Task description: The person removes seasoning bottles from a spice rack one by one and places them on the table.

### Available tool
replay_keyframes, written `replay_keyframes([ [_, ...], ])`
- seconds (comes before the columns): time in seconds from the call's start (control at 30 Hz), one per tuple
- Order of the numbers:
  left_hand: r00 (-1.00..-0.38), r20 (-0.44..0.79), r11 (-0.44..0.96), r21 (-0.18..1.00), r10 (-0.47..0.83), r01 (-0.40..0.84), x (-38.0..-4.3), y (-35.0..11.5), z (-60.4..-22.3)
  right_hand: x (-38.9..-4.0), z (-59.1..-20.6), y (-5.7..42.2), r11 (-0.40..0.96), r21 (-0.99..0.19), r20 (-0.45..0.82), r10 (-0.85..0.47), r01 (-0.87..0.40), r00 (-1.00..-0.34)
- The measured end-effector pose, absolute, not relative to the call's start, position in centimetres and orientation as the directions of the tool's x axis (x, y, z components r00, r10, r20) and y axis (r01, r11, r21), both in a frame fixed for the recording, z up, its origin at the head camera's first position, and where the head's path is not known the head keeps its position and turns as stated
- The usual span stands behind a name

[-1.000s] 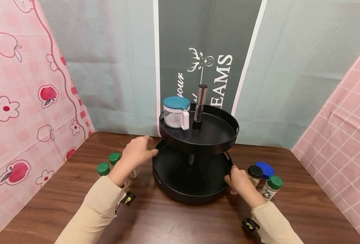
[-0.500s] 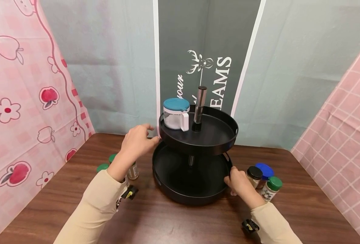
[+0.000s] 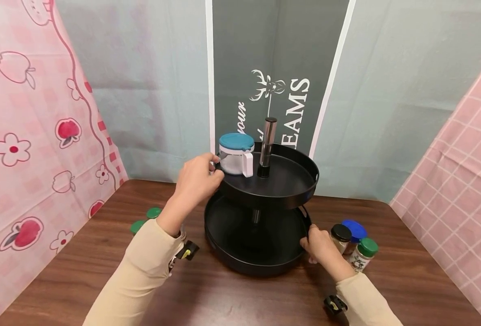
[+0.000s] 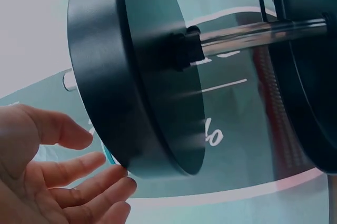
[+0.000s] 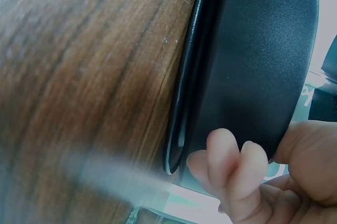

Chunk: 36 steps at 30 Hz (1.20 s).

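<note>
A black two-tier tray stand (image 3: 240, 233) with a shiny metal post stands mid-table. On the left of its upper tier (image 3: 289, 176) sits a clear jar (image 3: 231, 162) with a blue lid and white handle. My left hand (image 3: 195, 181) is at the upper tier's left rim beside the jar, thumb and fingers spread apart. In the left wrist view, its fingertips (image 4: 124, 182) come right up to the tier's outer wall. With my right hand (image 3: 321, 244) I grip the lower tier's right rim; the right wrist view has curled fingers (image 5: 224, 155) against the outer wall.
To the right stand shaker bottles with a black cap (image 3: 340, 232), a blue cap (image 3: 354, 230) and a green cap (image 3: 368, 247). Green-capped bottles (image 3: 154, 213) stand at the left, partly behind my left forearm. Curtains hang behind the wooden table (image 3: 232, 299) and at both sides.
My left hand has moved up and right, from beside the lower tier to the upper tier's rim near the jar. The right hand stays on the lower rim.
</note>
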State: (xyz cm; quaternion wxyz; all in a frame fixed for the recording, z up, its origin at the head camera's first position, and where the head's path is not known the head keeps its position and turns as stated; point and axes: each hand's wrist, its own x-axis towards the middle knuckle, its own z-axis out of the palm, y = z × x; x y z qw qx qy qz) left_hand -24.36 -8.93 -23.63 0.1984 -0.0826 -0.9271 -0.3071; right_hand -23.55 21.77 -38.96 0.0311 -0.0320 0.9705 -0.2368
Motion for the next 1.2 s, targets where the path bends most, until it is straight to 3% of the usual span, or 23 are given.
replay_keyframes([
  [0.27, -0.892, 0.448, 0.766, 0.55, 0.066, 0.333, -24.8, -7.7, -22.8, -23.5, -39.0, 21.8, 0.885, -0.464, -0.03, -0.073, -0.051, -0.997],
  [0.77, -0.895, 0.436, 0.796, 0.507, 0.095, 0.332, -26.4, -4.3, -22.0, -23.5, -39.0, 21.8, 0.88, -0.473, -0.035, -0.073, -0.048, -0.997],
  [1.2, -0.946, 0.324, 0.827, 0.533, -0.002, 0.181, -26.9, -2.5, -22.3, -23.2, -39.3, 21.9, 0.873, -0.485, -0.025, -0.076, -0.054, -0.997],
])
